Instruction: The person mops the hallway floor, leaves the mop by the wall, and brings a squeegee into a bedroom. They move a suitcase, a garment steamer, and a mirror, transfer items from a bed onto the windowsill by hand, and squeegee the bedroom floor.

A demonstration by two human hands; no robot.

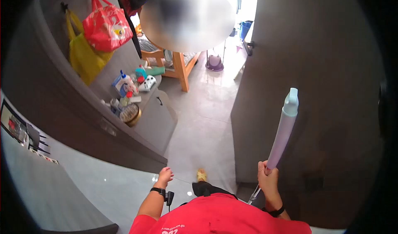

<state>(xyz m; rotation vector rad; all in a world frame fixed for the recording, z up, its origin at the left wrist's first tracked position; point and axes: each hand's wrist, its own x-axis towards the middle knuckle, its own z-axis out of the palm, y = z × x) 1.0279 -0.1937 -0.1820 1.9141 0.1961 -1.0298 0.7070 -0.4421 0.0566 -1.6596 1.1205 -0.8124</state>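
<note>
My right hand (268, 179) is wrapped round the lower part of a pink-to-lilac mop or broom handle (282, 134) with a mint-green hanging cap at its top. The handle tilts up and away in front of the dark door. Below my fist a thin metal pole (253, 194) runs down behind my body; its head is hidden, so I cannot tell which tool it is. My left hand (166, 175) holds nothing, its fingers loosely bent, near the foot of the left door frame. A black band with a small device sits on that wrist.
A dark door (323, 122) stands open on the right. Along the left, a low cabinet (155, 118) carries bottles, a game controller (147, 83) and a round brush (130, 113). Red (108, 24) and yellow (85, 55) bags hang above. Ahead are a wooden bed frame (180, 70) and a purple object (214, 63).
</note>
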